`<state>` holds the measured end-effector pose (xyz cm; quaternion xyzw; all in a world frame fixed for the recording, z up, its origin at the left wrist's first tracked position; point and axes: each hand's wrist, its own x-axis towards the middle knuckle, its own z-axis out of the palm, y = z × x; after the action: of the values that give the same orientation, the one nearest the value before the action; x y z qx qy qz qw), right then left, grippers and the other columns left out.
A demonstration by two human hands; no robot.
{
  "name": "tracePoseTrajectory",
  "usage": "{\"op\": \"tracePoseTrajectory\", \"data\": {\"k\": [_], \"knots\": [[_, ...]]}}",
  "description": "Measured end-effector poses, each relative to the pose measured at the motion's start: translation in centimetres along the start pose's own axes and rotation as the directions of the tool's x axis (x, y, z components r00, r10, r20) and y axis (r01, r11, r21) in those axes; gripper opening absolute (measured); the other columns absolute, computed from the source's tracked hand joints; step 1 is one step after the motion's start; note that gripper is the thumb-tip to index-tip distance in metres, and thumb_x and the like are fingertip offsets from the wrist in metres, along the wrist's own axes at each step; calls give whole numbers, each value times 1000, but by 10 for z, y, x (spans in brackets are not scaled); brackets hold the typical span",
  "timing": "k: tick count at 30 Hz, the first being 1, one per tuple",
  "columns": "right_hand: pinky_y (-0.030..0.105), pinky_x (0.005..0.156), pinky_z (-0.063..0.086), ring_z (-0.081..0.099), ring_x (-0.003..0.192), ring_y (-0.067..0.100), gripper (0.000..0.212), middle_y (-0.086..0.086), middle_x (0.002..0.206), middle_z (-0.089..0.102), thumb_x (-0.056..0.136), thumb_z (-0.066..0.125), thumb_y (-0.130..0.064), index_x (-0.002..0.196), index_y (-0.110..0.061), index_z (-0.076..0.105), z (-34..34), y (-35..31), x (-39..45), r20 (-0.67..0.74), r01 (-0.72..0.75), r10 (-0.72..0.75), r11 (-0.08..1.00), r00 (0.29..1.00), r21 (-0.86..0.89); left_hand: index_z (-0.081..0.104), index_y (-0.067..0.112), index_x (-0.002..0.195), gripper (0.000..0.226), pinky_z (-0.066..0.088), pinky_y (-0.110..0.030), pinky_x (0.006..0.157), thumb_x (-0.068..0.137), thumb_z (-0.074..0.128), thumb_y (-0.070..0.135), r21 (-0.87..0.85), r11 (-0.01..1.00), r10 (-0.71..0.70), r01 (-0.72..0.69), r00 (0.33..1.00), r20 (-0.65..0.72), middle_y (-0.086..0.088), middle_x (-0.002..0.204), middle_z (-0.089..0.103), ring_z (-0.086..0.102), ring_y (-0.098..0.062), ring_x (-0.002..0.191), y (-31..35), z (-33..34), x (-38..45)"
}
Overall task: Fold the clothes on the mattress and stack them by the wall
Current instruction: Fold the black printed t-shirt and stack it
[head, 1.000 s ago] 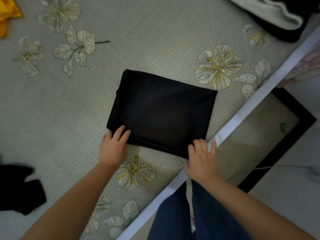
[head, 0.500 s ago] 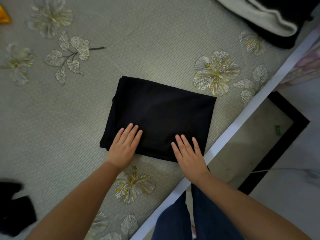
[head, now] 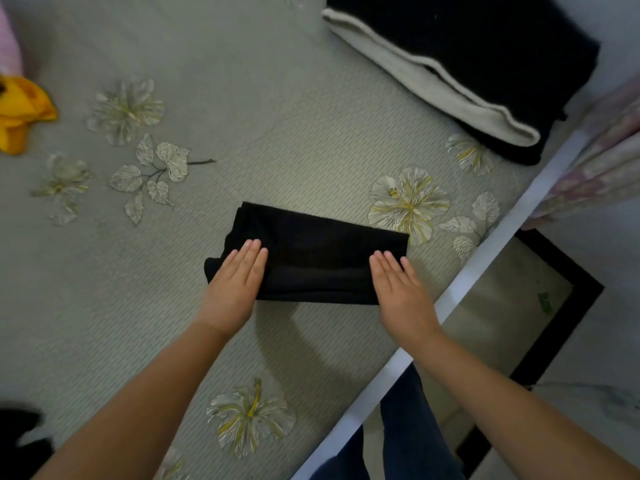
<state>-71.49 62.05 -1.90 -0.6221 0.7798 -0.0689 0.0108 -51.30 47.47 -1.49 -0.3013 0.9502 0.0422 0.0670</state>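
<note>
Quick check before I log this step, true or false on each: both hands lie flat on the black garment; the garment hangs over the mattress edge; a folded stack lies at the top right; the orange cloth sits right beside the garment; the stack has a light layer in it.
1. Both the left hand and the right hand lie flat, fingers straight, on the black garment. True.
2. The garment hangs over the mattress edge. False: it lies wholly on the mattress.
3. A folded stack lies at the top right. True.
4. The orange cloth sits right beside the garment. False: it is far off at the left edge.
5. The stack has a light layer in it. True.
</note>
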Motion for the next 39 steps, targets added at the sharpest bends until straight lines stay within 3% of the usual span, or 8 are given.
{"op": "tracePoseTrajectory", "data": {"k": [7,10,13,18,22,26,30,39], "knots": [[58,93,33,56,105,48,60,34,114,58,55,63,27,114,20,52,-78,85,74,50,-114,112,992,992,44,51,-21,112,71,32,-55,89,44,70,-30,36,996,84,-80,985,-148,-38,116,54,55,-52,104,17,-95,121],[47,108,14,39,127,46,59,32,135,41,73,48,22,130,15,35,-109,141,116,41,-124,121,988,992,90,17,-8,140,67,-1,-34,109,80,44,-19,-11,991,124,-131,964,-236,-27,148,16,19,-39,138,27,-119,192],[36,113,8,29,136,36,61,26,143,33,80,44,15,138,10,24,-140,207,163,37,-153,151,987,988,54,0,2,144,63,-20,-22,104,89,30,-10,-37,990,128,-137,973,-194,-17,153,-3,-3,-26,143,46,-148,274],[68,76,41,59,91,56,64,41,102,59,44,65,27,107,26,51,-184,305,237,-221,-164,163,986,962,14,42,-16,126,55,26,-50,103,71,49,-23,107,971,240,-215,889,-391,-37,130,42,42,-52,120,80,-213,414],[67,80,40,59,96,53,64,38,105,60,46,69,22,109,23,54,-176,342,273,-308,-171,164,985,937,6,57,-12,115,51,34,-64,91,65,49,-18,190,955,291,-228,841,-457,-34,118,55,49,-57,107,84,-229,492],[51,107,25,38,129,42,61,28,138,40,77,60,4,133,10,37,-111,333,279,-37,-199,203,975,978,98,25,18,144,67,10,-45,113,85,45,-5,142,990,32,-15,993,-113,-12,152,20,12,-34,141,70,-173,514],[46,114,-4,-9,143,28,61,12,155,-7,98,34,-32,147,-16,1,-23,321,261,437,-252,163,956,884,151,1,32,146,73,1,-40,115,91,42,6,118,993,-31,2,968,251,1,156,-3,-9,-22,143,79,-92,501],[39,111,-8,1,143,28,61,13,155,3,93,44,-38,146,-19,21,37,332,246,281,-185,130,966,951,180,1,29,146,52,-3,-39,114,100,23,32,-80,994,-56,76,972,229,1,156,-5,-11,-19,142,114,-19,486]]}}
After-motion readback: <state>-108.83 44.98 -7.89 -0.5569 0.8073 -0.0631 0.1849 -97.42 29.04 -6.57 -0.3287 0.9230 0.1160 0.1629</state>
